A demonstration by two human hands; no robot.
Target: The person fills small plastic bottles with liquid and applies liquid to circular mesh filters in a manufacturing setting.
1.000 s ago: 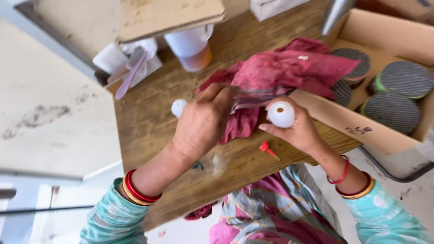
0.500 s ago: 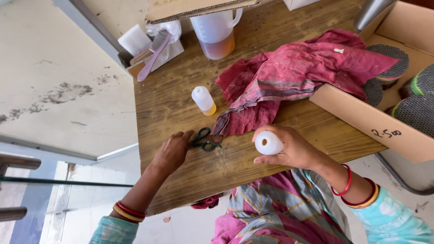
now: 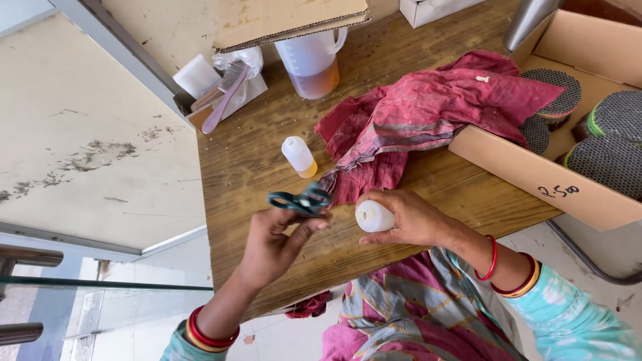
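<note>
Teal-handled scissors sit pinched in the curled fingers of the left hand, lifted above the wooden desk near its front edge. Just to the 3 o'clock side, the right hand wraps closed around a small white bottle, its round end facing the scissors; the two nearly touch. At 12 o'clock from the scissors a second small white bottle with yellowish liquid stands upright on bare wood, just beside a crumpled red cloth that spreads toward 2 o'clock and drapes into an open cardboard box. Farther off at 12 o'clock stands a clear jug; at 11 o'clock a comb lies at the desk's left edge. Bare wood lies open between the bottle and that left edge.
</note>
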